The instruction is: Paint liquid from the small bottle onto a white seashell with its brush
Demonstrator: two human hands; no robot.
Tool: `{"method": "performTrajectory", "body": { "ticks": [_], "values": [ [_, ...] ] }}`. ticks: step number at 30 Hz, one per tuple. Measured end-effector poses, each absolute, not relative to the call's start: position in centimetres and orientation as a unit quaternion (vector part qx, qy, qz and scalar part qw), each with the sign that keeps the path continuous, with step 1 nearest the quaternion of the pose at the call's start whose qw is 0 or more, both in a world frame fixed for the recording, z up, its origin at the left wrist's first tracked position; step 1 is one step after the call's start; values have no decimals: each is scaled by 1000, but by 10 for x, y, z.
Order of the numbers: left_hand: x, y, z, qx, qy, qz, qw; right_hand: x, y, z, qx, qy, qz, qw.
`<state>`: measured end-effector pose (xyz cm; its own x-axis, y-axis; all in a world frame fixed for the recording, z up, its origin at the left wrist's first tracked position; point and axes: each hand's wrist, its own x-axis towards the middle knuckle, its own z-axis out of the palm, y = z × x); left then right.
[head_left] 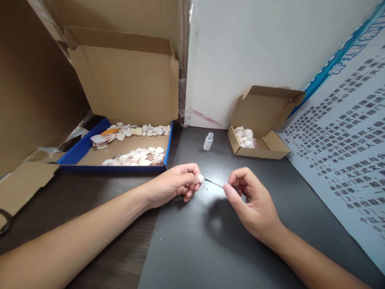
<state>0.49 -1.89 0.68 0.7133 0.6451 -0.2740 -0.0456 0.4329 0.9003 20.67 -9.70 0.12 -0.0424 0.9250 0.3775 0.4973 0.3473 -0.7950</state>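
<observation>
Small white shell [201, 178] is hanging over the grey mat [186, 241], left hand [184, 182] pinching it between thumb and fingers. Thin brush [215, 184] is pointing at it, dark tip just beside the shell; contact too small to tell. Right hand [249, 196] is gripping the brush's dark end, thumb and fingers closed on it. Beyond, clear bottle [208, 141] is standing upright. Small cardboard box [261, 153] is holding shells at right; blue-sided box [86, 143], more shells, left.

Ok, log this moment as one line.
left hand: holds small shell; right hand: holds thin brush, tip near shell; bottle: standing, uncapped; blue box, small carton: open, shells inside
</observation>
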Motion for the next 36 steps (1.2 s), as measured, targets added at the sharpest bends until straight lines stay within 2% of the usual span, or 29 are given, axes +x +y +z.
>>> {"method": "performTrajectory", "body": {
  "ticks": [6, 11, 36],
  "values": [
    [4, -19, 6, 483, 308, 218, 790, 205, -96, 3, -535, -688, 226, 435],
    [4, -18, 6, 486, 310, 215, 788, 205, -96, 2, -505, -689, 236, 464],
    [5, -19, 9, 522, 334, 181, 763, 206, -97, 3, -523, -677, 232, 463]
  ]
}}
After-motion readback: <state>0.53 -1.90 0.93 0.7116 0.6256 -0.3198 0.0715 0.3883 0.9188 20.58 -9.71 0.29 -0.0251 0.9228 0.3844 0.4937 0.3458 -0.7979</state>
